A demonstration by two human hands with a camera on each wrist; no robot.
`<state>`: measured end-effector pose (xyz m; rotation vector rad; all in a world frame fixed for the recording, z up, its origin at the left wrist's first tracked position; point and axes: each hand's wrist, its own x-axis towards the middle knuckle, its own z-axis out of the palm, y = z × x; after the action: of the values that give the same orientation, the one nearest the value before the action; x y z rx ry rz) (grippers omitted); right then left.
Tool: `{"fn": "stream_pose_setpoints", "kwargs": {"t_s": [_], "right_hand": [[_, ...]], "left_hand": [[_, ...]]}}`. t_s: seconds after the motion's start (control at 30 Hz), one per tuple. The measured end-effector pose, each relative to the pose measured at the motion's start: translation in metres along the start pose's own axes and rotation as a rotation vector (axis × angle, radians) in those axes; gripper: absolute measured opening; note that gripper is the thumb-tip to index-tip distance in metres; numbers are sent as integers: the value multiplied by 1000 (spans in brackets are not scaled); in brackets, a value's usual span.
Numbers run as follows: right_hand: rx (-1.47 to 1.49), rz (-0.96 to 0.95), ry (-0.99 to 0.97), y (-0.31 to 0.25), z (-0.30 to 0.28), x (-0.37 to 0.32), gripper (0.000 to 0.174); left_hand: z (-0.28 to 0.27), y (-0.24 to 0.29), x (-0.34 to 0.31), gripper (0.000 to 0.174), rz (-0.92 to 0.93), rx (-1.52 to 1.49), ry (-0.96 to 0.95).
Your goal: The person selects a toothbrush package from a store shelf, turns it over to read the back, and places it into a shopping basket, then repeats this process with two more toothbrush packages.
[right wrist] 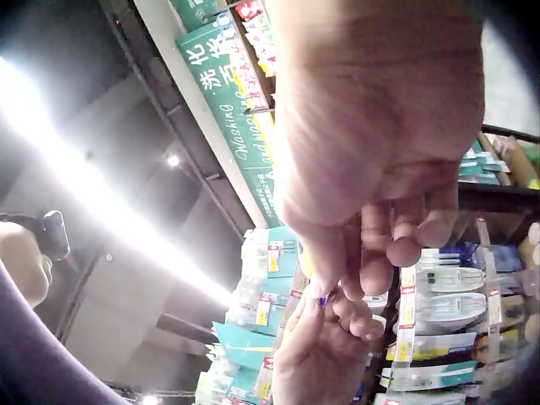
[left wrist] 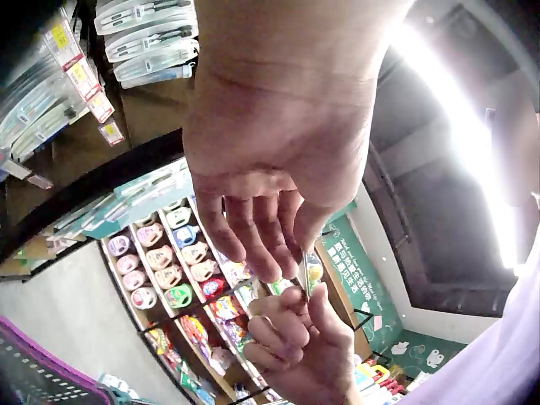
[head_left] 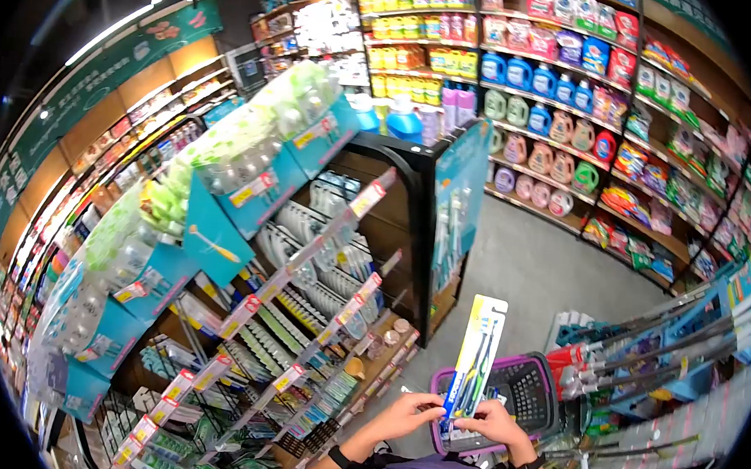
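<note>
Surface and room, left to right. A green sign band (head_left: 52, 116) runs above stocked wall shelving at far left, with a bright ceiling light (head_left: 113, 21) overhead. Next stands a black-framed display rack (head_left: 426, 263) hung with rows of blister packs; teal header cards (head_left: 220, 242) line its top, and a blue poster panel (head_left: 459, 205) covers its end. The floor (head_left: 521, 252) is plain grey. Rear shelving (head_left: 564, 111) carries bottles and bags in close rows, among them blue bottles (head_left: 519, 73). A dark basket (head_left: 548, 365) with a purple rim sits low in front of the person. At far right, long poles (head_left: 669, 351) project from a further display.

Labels and writing. Price tags (head_left: 366, 198) in white, red and yellow run along the rack edges; figures are too small to read. In the right wrist view, a green sign (right wrist: 226, 135) bears white Chinese characters and the English word "Washing". Lettering on the held pack's blue portion cannot be made out.

Grip. The toothbrush pack (head_left: 475, 361), a tall card and clear blister, is held upright, slightly tilted, before the person's torso; in the head view it overlaps the basket. The left grip (head_left: 421, 409) pinches its lower left edge between thumb and fingers. The right grip (head_left: 493, 420) pinches its lower right edge, the fingers bent. Each wrist wears a dark band.
</note>
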<state>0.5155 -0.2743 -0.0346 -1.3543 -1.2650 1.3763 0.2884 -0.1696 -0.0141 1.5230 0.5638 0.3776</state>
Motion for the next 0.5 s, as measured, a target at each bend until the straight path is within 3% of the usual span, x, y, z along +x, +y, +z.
{"fn": "stream_pose_setpoints", "kwargs": {"t_s": [0.1, 0.23, 0.33, 0.43, 0.5], "right_hand": [[68, -10, 25, 10, -4, -1, 21], [265, -13, -139, -6, -7, -1, 15], [204, -71, -115, -16, -7, 3, 15], [204, -89, -69, -20, -11, 3, 17], [163, -31, -45, -18, -17, 2, 18]], "left_hand": [[1, 10, 2, 18, 39, 109, -19], [-1, 38, -5, 19, 212, 459, 64], [-16, 93, -25, 24, 413, 860, 278], [-25, 176, -74, 25, 708, 811, 349], [-52, 204, -124, 24, 1066, 871, 110]]}}
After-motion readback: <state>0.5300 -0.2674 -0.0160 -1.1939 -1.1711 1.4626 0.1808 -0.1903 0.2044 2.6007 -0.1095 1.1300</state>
